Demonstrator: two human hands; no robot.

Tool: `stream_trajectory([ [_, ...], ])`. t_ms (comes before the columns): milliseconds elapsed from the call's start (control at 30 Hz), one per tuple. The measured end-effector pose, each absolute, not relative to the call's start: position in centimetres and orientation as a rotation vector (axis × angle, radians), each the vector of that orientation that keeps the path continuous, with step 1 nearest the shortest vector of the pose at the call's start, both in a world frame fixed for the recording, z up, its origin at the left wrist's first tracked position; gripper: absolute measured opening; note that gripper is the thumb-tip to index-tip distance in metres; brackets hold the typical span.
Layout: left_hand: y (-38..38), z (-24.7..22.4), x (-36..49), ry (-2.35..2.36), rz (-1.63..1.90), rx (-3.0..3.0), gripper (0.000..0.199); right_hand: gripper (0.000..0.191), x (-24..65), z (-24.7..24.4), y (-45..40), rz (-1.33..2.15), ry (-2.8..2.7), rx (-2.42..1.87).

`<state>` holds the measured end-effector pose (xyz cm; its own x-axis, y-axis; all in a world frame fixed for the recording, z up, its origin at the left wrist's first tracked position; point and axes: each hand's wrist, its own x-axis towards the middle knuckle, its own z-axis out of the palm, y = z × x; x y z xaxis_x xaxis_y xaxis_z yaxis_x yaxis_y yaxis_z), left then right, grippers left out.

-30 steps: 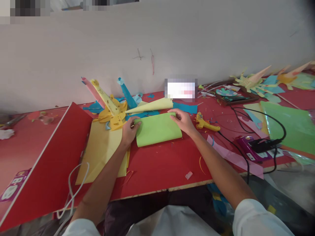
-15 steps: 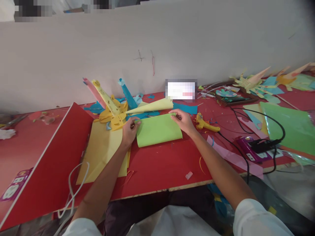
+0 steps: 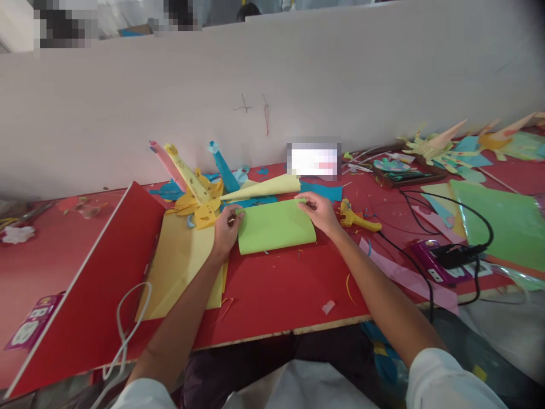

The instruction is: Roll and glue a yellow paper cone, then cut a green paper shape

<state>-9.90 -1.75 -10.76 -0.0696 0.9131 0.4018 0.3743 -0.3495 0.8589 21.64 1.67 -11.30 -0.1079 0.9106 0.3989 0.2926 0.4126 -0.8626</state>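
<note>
A sheet of light green paper (image 3: pixel 276 227) is bent over on itself, its rounded fold toward me, above the red table. My left hand (image 3: pixel 229 224) pinches its far left corner. At the far right corner, my right hand (image 3: pixel 314 207) grips the sheet between thumb and fingers. Just beyond the sheet lies a pale yellow paper cone (image 3: pixel 266 187). Yellow sheets (image 3: pixel 179 267) lie under and beside my left forearm. Near my right hand rests a yellow glue gun (image 3: pixel 357 217) with a black cord.
A red upright divider (image 3: pixel 93 284) stands at left. Decorated paper cones (image 3: pixel 189 176) stand behind my left hand. To the right are a purple power strip (image 3: pixel 438 262), a pink paper strip (image 3: pixel 404 274) and green sheets in plastic (image 3: pixel 502 221). A white wall (image 3: pixel 361 79) closes the back.
The view has tilted slightly, so everything sits a little lower. Both hands keep hold of the green paper, which has barely moved.
</note>
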Motion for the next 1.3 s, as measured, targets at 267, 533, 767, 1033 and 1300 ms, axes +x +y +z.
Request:
stream_trajectory([
  [267, -1.77, -10.79, -9.96, 1.377, 1.429, 1.741, 0.037, 0.047, 21.65, -11.26, 1.7, 0.746, -1.647, -1.078],
  [533, -1.67, -10.92, -9.99, 1.382, 1.428, 1.744, 0.033, 0.048, 21.7, -11.45, 1.78, 0.752, -1.643, -1.082],
  [767, -1.61, -10.98, -9.99, 1.379, 1.414, 1.742, 0.032, 0.045, 21.82, -11.61, 1.79, 0.696, -1.649, -1.096],
  [1033, -1.67, -10.94, -9.98, 1.372, 1.412, 1.738, 0.031, 0.044, 21.75, -11.53, 1.81, 0.72, -1.62, -1.08],
  [1300, -1.76, -10.83, -9.94, 1.387, 1.412, 1.753, 0.031, 0.042, 21.93, -11.38, 1.77, 0.702, -1.635, -1.082],
])
